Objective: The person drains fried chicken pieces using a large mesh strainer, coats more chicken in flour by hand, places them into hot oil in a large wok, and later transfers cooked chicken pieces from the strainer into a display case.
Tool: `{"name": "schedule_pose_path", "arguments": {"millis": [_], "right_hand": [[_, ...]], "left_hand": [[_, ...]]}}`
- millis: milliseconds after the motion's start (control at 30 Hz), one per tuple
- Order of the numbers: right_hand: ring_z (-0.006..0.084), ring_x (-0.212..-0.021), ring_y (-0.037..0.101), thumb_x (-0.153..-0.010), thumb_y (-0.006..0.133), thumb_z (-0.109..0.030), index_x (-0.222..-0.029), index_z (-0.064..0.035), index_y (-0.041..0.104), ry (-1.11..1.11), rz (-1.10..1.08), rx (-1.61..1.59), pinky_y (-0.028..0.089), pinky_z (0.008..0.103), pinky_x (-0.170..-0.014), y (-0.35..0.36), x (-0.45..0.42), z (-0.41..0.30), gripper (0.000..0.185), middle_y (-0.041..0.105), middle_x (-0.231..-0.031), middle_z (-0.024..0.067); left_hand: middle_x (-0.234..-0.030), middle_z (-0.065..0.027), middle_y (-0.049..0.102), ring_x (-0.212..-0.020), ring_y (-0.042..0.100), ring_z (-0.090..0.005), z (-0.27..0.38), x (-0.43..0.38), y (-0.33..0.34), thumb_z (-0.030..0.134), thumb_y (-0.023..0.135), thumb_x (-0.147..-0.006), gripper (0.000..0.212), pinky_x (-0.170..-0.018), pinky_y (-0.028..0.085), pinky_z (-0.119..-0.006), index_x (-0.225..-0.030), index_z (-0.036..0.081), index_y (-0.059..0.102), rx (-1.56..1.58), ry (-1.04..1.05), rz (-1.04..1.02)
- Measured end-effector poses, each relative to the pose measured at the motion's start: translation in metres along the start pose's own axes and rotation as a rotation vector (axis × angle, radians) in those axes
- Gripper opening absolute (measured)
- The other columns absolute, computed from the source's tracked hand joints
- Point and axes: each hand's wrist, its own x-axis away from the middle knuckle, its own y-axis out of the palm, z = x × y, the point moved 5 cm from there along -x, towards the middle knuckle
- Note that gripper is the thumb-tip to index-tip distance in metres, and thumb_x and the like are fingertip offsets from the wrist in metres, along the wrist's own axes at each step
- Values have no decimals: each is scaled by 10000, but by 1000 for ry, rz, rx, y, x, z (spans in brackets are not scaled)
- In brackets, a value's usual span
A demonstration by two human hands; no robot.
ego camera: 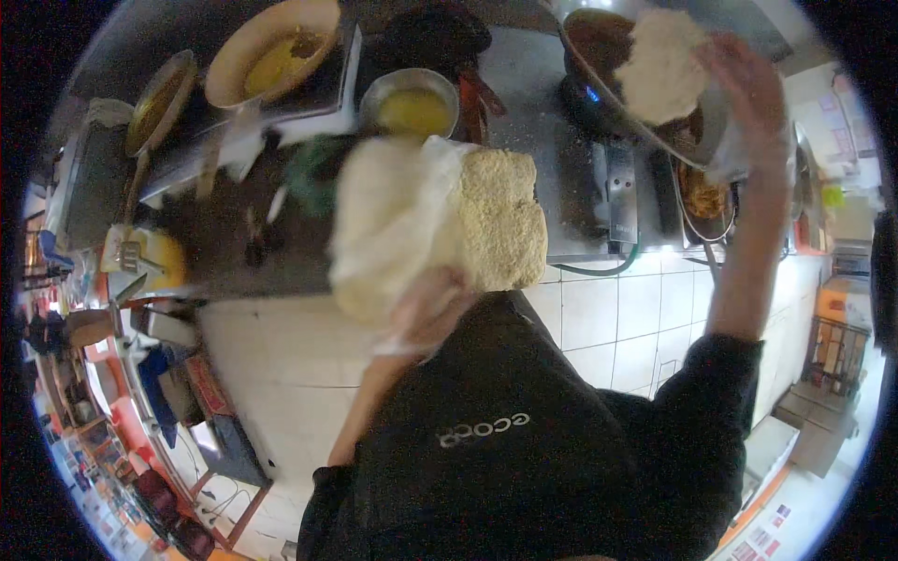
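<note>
Near the middle, my left hand (431, 305) grips a whitish, blurred piece like a cloth or plastic bag (393, 224). Against its right side lies a block with a coarse, crumb-like yellowish surface (501, 217); whether it sits inside the wrapping I cannot tell. At the upper right, my right hand (744, 77) holds a pale, rough-edged flat piece (663, 66) by its right edge, over a wide metal pan (607, 84). The hand is blurred by motion. Beyond the wrapped block stands a bowl of yellow liquid (414, 105).
A large round pan with yellow contents (273, 56) and a smaller one (161, 102) stand at the upper left. A metal burner unit (622, 203) with a green hose (603, 270) is at the counter's front. Farther right sits a pan of browned food (705, 196).
</note>
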Motion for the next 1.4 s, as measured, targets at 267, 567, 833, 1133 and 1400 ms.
{"name": "schedule_pose_path", "arguments": {"millis": [267,567,833,1133,1400], "right_hand": [[124,-782,599,-817,673,-295,-1018,-31,636,-172,-396,966,474,282,-716,104,-82,111,334,654,-902,58],[224,-826,634,-823,599,-236,-933,-45,645,-154,-718,-217,491,326,-733,146,-104,144,225,665,-833,73],[279,-775,625,-798,580,-268,-836,-74,656,-154,-281,-121,491,401,-692,126,-34,-56,212,653,-793,107],[285,-800,613,-856,538,-200,-899,-57,607,-1,-764,84,469,398,-718,326,136,-33,164,627,-842,163],[292,-918,599,-871,489,-293,-995,-62,604,28,-447,-87,444,415,-852,435,154,15,287,628,-940,150]], "left_hand": [[-858,-94,636,-761,626,-220,-8,7,13,132,666,-807,197,-680,508,-324,-973,55,593,-53,9,-6],[-878,-78,608,-784,601,-207,-64,31,40,7,658,-770,307,-683,503,-312,-1052,60,549,171,221,245],[-1014,-133,577,-979,520,-319,-21,-36,-9,304,658,-761,396,-862,416,-431,-1087,104,554,-573,97,494],[-841,-120,613,-848,572,-316,-74,-80,-29,254,549,-833,199,-752,452,-442,-965,124,621,-1358,425,440],[-872,-108,647,-839,584,-320,-60,-100,-41,249,567,-817,169,-737,474,-441,-861,116,662,-809,248,591]]}}
